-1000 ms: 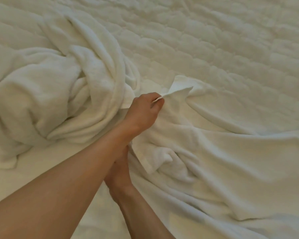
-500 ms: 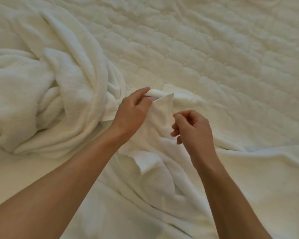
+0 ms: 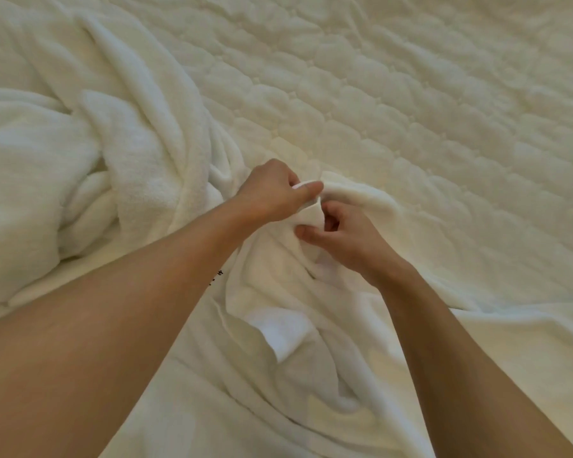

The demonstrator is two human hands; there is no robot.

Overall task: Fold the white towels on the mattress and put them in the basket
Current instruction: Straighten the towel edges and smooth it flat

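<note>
two pinches on the towel (image 3: 315,292): left hand (image 3: 272,195), right hand (image 3: 348,241) (fingers curled).

Left hand (image 3: 272,193): pinches towel (image 3: 288,292) edge.
Right hand (image 3: 344,241): grips same edge, just beside left fingertips.
Towel heap (image 3: 80,166): left of the fingers.
Mattress (image 3: 427,110): quilted, beyond fingertips.

Tiny dark marks (image 3: 217,276), illegible, just left of centre.
</note>
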